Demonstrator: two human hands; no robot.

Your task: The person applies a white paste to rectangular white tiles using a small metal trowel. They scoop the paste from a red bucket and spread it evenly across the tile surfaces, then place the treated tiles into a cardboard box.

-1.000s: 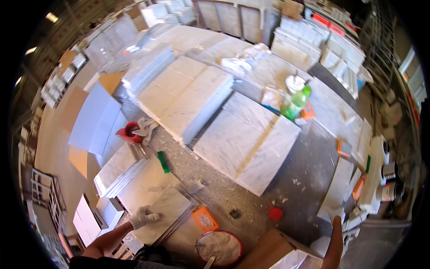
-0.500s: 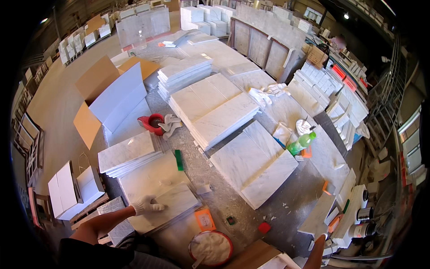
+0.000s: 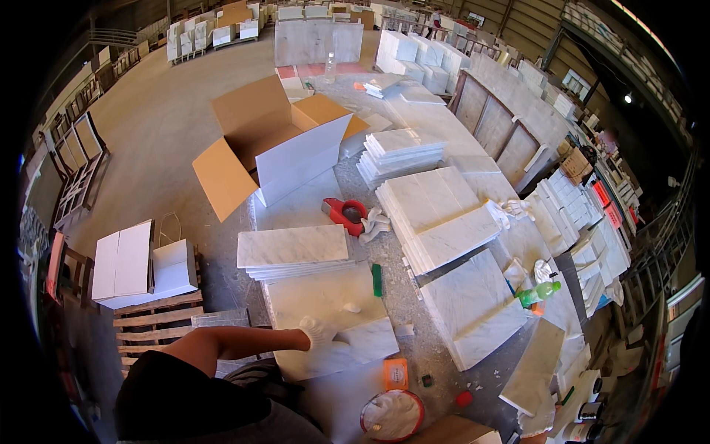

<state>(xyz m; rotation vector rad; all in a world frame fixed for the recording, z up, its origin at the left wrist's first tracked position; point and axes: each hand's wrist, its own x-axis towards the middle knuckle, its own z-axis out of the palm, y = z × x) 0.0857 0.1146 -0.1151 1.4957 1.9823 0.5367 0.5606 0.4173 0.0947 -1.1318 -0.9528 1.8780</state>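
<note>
My left hand (image 3: 319, 333), in a white knit glove, lies on a pale marble slab (image 3: 362, 346) on the near work table, fingers resting flat on its surface. At the lower right my gloved right hand (image 3: 537, 422) is closed on the near end of a long marble slab (image 3: 531, 366), which is tilted off the table; the fingers are partly hidden. Between the hands are an orange pad (image 3: 396, 374), a round red-rimmed tub of white stuff (image 3: 392, 416), a red piece (image 3: 464, 399) and a small dark-green piece (image 3: 427, 380).
Stacked marble slabs (image 3: 436, 214) fill the middle, with a shorter stack (image 3: 296, 248) nearer. A red tape dispenser (image 3: 346, 214), a green block (image 3: 377, 280) and an open carton (image 3: 303, 166) stand beyond. A green bottle (image 3: 538, 294) is at right; a wooden pallet (image 3: 159, 318) at left.
The view has swung, so the scene sits further right. The long slab at the right has come up and leftward with my right hand. My left hand stays on the near slab.
</note>
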